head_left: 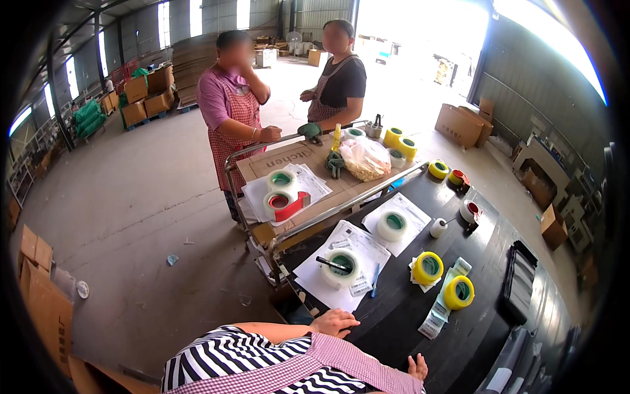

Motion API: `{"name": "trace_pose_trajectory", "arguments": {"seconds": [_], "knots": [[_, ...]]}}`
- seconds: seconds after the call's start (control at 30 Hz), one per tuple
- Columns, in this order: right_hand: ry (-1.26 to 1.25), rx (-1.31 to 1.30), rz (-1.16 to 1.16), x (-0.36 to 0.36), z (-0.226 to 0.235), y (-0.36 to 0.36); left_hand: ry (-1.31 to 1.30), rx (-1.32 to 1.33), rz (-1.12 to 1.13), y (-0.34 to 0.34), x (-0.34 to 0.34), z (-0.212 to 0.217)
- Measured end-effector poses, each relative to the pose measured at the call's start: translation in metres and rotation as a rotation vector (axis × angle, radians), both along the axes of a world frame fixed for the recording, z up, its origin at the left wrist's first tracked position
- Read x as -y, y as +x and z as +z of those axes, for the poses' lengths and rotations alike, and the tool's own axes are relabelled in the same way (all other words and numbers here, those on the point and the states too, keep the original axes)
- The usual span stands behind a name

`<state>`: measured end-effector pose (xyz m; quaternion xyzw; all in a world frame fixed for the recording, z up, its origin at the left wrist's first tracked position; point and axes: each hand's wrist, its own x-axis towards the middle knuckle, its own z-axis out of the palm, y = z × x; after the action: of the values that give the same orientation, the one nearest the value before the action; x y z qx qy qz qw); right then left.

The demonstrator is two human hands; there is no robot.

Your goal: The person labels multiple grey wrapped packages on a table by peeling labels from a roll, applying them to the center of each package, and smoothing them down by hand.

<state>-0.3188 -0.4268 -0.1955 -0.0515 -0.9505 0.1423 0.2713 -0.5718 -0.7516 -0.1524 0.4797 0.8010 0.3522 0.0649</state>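
Note:
My left hand [335,322] rests on the near edge of the black table [394,322], fingers loosely stretched out and holding nothing. Lower and to the right, my right hand [417,366] lies at the same edge with its fingers apart, partly hidden by my sleeve and apron. Closest to my left hand are a blue pen [375,281] and paper sheets [315,270], on which a clear tape roll [349,278] sits with a black marker [333,265] across it. A yellow tape roll [459,293] lies on a strip of labels [432,326] beyond my right hand.
A cart [295,244] with cardboard, tape rolls, a red tape dispenser [293,206] and a plastic bag [365,157] adjoins the table. Two people in checked aprons [244,108] stand behind it. A black tray [518,279] and dark plastic packs [505,361] occupy the table's right side.

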Motion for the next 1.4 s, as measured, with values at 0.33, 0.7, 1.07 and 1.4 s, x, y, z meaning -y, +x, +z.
{"name": "trace_pose_trajectory", "arguments": {"seconds": [0.33,0.7,1.07,1.4], "knots": [[-0.081,0.227,-0.096,-0.043,-0.059,0.013,-0.001,-0.034,-0.006,-0.001,-0.002,-0.006],[-0.005,0.206,-0.064,-0.060,-0.080,0.015,0.043,-0.082,-0.003,0.001,-0.002,-0.007],[-0.010,0.122,-0.106,-0.032,-0.036,0.012,0.070,-0.095,-0.005,0.001,-0.006,0.000],[-0.139,0.332,-0.098,-0.039,-0.042,0.014,0.080,-0.103,0.008,0.002,-0.004,-0.006]]}}
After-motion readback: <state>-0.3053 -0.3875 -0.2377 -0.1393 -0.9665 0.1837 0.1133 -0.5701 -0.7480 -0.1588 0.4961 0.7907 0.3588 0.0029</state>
